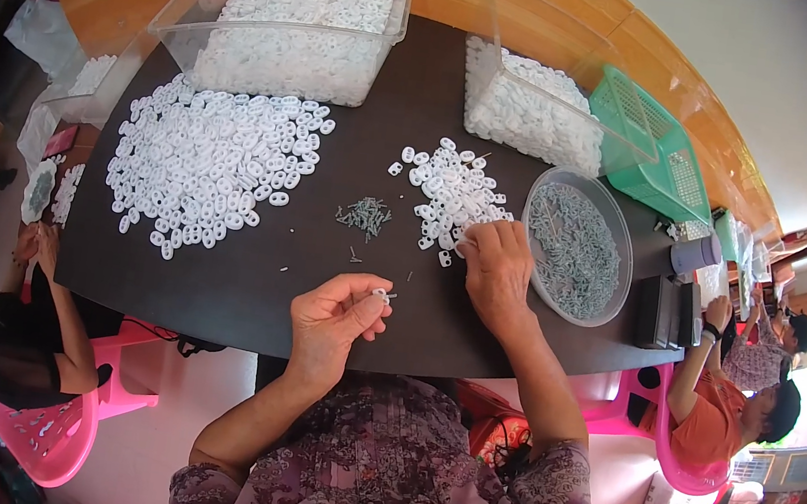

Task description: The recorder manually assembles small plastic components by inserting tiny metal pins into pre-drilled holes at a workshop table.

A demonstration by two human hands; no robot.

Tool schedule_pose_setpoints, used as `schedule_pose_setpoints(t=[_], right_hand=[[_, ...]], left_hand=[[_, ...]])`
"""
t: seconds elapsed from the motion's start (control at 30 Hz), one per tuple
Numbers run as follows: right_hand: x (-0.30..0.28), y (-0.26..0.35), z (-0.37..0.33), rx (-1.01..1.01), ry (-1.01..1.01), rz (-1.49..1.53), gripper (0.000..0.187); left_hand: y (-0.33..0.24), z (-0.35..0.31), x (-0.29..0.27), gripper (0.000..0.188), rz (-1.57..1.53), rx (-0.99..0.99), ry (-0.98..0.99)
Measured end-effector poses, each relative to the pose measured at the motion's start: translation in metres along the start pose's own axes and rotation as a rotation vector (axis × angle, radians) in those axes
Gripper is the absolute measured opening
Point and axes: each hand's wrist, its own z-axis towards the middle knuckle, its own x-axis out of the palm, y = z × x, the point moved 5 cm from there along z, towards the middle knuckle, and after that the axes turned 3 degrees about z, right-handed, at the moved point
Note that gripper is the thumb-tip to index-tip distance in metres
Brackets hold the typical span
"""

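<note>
My left hand is closed in a pinch above the table's near edge. Between its thumb and forefinger sits a small white plastic piece with a grey screw sticking out to the right. At the near edge of a small heap of white plastic pieces, my right hand reaches down with curled fingers; whatever its fingertips grip is hidden. A little pile of grey screws lies between the hands, farther back. To the left spreads a large heap of white oval pieces with holes.
A round clear tub of screws stands right of my right hand. Clear bins of white pieces and a green basket line the back. Black boxes sit at the right edge. People work on both sides, one in an orange shirt.
</note>
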Motion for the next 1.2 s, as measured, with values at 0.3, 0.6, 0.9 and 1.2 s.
schedule_pose_setpoints(t=[0.3,0.6,0.9,1.2], right_hand=[[-0.014,0.048,0.0,0.157,0.083,0.51,0.018],[0.006,0.059,-0.012,0.428,0.276,0.947,0.015],[0.017,0.062,-0.023,0.662,0.267,1.35,0.012],[0.024,0.061,-0.028,0.694,0.227,1.372,0.021]], left_hand=[[-0.007,0.002,0.004,0.019,-0.02,-0.009,-0.016],[-0.008,0.002,0.003,0.016,-0.055,-0.02,-0.007],[-0.003,0.0,-0.001,0.015,-0.149,-0.089,0.027],[-0.006,-0.004,-0.004,0.016,-0.086,-0.041,-0.023]])
